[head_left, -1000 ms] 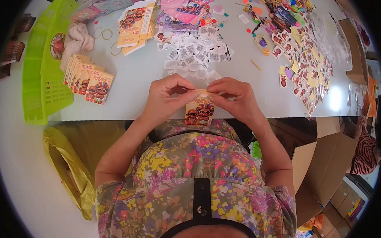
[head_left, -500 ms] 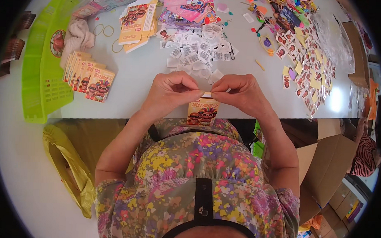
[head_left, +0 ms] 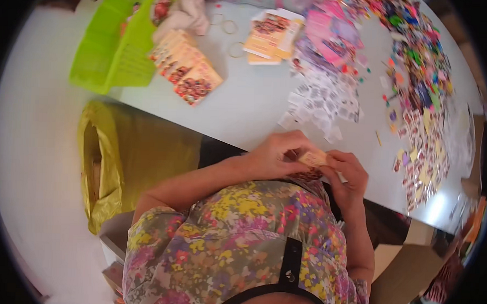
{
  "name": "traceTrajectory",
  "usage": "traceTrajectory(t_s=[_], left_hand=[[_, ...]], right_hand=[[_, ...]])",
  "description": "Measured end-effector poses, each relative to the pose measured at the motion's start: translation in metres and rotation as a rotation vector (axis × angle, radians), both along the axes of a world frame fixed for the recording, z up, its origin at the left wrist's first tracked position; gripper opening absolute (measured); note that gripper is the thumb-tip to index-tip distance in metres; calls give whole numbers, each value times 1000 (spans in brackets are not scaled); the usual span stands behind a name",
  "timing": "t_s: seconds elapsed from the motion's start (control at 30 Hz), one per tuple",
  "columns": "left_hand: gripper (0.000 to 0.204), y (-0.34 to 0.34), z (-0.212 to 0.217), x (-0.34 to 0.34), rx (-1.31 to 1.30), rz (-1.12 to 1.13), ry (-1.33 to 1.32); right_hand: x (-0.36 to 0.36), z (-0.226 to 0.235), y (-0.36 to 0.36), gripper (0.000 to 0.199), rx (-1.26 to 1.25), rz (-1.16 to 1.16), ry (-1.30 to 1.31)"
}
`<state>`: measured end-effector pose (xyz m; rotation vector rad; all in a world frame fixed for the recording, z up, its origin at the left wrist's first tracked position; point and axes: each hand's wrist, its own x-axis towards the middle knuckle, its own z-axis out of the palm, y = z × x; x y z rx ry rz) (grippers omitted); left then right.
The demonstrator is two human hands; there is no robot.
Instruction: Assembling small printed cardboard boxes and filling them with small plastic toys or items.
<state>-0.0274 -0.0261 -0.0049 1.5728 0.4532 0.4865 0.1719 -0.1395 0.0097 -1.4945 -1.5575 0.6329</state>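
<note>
A small yellow printed box [head_left: 313, 158] is between my two hands at the table's near edge, close to my body. My left hand [head_left: 280, 155] grips its left side with thumb and fingers. On its right side, my right hand [head_left: 351, 176] pinches it between thumb and fingertips. Its lower part is partly hidden and blurred. Just beyond my hands lies a heap of small white packets [head_left: 323, 98]. To the left, a fanned row of matching filled-out boxes [head_left: 195, 83] rests on the table.
A green plastic basket [head_left: 104, 56] stands at the table's left edge beside a cloth [head_left: 184, 18]. Flattened yellow cartons [head_left: 271, 35] and pink packets [head_left: 331, 34] lie farther back. Small trinkets [head_left: 418, 51] and stickers [head_left: 426, 153] spread along the right. A yellow bag [head_left: 101, 163] hangs below left.
My view has turned, so the table appears tilted and shifted right. The box has gone from hanging upright under both pinching hands to being tipped, with my left hand farther round it.
</note>
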Motion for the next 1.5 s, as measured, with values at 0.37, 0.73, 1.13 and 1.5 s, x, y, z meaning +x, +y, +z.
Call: traceTrajectory(t_s=[0.37, 0.73, 1.13, 1.5], left_hand=[[35, 67, 18, -112, 992, 682, 300], [41, 95, 2, -137, 1334, 817, 652], [44, 61, 38, -120, 1329, 838, 295], [18, 68, 67, -4, 105, 385, -21]], right_hand=[[-71, 12, 125, 33, -144, 280, -4], [-52, 9, 243, 66, 162, 103, -750], [-26, 23, 228, 15, 689, 94, -770], [24, 72, 123, 25, -52, -11, 241]])
